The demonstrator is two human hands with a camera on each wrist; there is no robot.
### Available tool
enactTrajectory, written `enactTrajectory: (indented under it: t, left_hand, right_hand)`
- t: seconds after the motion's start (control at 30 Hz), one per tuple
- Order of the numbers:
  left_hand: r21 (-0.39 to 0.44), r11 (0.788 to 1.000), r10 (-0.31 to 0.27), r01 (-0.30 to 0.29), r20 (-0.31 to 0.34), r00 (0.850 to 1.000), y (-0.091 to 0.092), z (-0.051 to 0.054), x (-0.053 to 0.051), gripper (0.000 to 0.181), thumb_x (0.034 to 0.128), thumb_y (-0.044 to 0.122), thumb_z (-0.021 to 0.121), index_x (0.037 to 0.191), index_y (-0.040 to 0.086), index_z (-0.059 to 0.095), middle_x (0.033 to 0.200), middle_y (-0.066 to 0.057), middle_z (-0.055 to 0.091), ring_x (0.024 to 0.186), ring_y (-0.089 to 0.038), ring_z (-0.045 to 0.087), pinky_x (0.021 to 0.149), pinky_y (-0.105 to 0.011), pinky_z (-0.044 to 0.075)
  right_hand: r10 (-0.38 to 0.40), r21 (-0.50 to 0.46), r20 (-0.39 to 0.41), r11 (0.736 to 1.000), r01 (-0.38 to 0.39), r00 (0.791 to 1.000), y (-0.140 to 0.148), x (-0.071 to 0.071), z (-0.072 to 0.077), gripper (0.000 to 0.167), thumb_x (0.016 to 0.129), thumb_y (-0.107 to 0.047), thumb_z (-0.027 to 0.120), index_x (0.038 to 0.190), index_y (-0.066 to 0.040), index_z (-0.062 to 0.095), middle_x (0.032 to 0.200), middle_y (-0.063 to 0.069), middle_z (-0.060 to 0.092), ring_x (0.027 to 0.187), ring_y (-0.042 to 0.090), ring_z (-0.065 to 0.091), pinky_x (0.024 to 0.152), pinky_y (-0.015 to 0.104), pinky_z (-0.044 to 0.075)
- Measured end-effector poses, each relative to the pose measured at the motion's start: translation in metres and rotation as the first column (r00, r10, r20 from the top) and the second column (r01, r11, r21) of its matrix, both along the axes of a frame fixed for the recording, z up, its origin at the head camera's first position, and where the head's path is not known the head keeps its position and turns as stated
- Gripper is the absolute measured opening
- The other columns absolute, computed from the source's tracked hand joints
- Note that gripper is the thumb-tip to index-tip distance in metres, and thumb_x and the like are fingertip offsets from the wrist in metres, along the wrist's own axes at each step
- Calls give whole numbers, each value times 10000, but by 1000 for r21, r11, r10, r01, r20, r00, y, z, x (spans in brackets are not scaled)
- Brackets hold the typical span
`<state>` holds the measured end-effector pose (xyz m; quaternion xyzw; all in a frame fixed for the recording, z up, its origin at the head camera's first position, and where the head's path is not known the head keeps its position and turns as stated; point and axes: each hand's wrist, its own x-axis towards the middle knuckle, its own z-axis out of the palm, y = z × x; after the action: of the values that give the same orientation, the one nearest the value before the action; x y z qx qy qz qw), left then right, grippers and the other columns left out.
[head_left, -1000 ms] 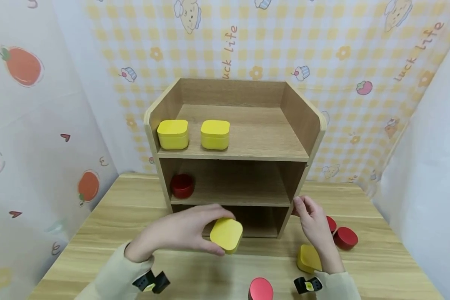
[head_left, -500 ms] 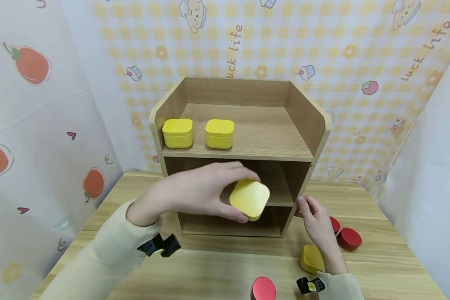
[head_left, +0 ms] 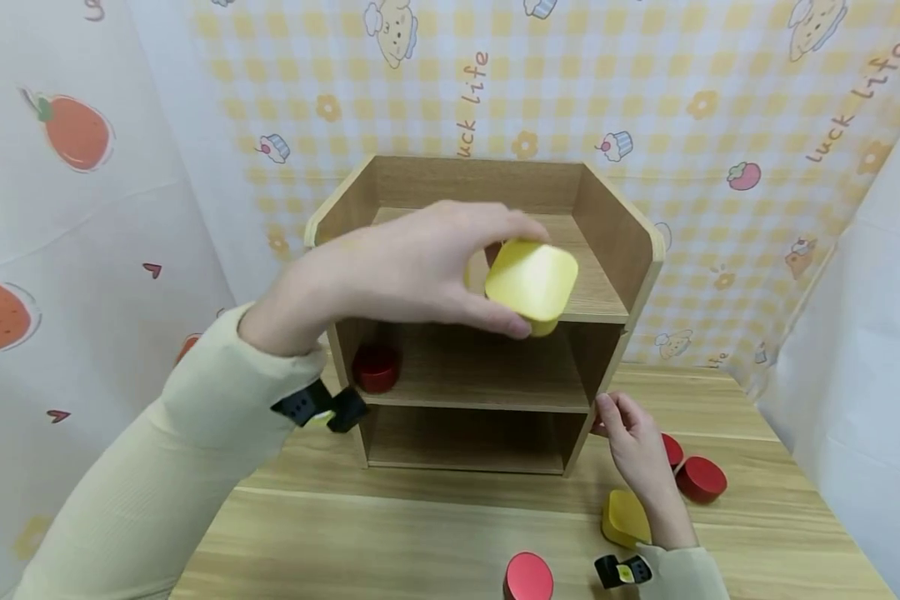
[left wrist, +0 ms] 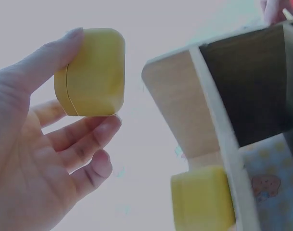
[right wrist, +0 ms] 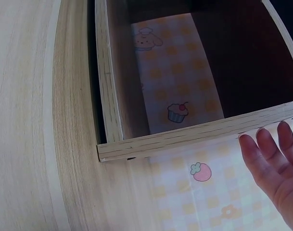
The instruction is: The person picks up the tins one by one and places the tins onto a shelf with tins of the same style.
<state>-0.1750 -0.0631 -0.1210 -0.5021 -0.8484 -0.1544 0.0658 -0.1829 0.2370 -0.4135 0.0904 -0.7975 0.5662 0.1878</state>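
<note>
In the head view my left hand (head_left: 420, 267) pinches a yellow rounded box (head_left: 532, 283) between thumb and fingers, held up in front of the wooden shelf's (head_left: 487, 407) top level. The left wrist view shows the held box (left wrist: 95, 72) off the shelf, with another yellow box (left wrist: 201, 199) on the top board. My right hand (head_left: 637, 458) is at the shelf's right side; in the right wrist view its fingertips (right wrist: 249, 144) lie along the side panel's edge, bent only a little.
A dark red round box (head_left: 376, 368) sits at the left of the middle level. On the table (head_left: 330, 533) are a red round box (head_left: 528, 577) in front, a yellow box (head_left: 625, 518) by my right wrist, and two red ones (head_left: 701, 479) to the right.
My left hand has risen with the yellow box from in front of the bottom level to the top level, and now hides the boxes there. My right hand has stayed at the shelf's side.
</note>
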Motion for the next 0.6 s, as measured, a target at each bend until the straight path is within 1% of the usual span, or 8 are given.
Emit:
enactTrajectory:
  t: [0.1,0.23,0.37,0.5,0.6]
  left_hand:
    - [-1,999,44,-44,20,999,5,10,-7,683,828,470,755,1373,146,502,1155,86,564,944,-84,517,827,-254,439]
    - [-11,996,84,-84,50,995,11,16,-18,674,829,464,753,1369,153,496,1081,72,572,883,-93,545,784,-257,454]
    - [-38,991,132,-129,71,989,16,17,-29,655,827,471,745,1359,174,505,1038,49,580,872,-107,536,777,-270,434]
    - [-65,985,167,-162,85,982,22,15,-40,644,823,486,733,1346,179,517,998,13,588,879,-134,507,763,-295,410]
    - [-104,976,198,-190,81,977,26,14,-47,649,828,508,713,1353,182,515,1013,13,587,892,-138,511,769,-297,407]
  right_hand:
    - [0,-4,3,1000,0,1000,1,0,0,265,1039,-173,489,954,46,609,880,149,633,807,128,626,716,310,581]
    - [6,0,1,1000,-6,1000,1,0,0,273,1041,-180,487,953,50,606,882,153,630,808,125,623,715,307,580]
    - [8,0,-2,1000,-8,1000,0,0,0,277,1042,-184,484,946,47,604,878,155,629,806,122,625,712,300,580]
    - [8,-2,-9,1000,-8,1000,0,0,0,266,1040,-171,486,940,45,604,876,155,629,802,120,628,711,303,580]
    - [8,1,-16,1000,-8,1000,0,-1,-1,255,1039,-161,490,935,44,601,871,152,627,797,118,631,711,311,582]
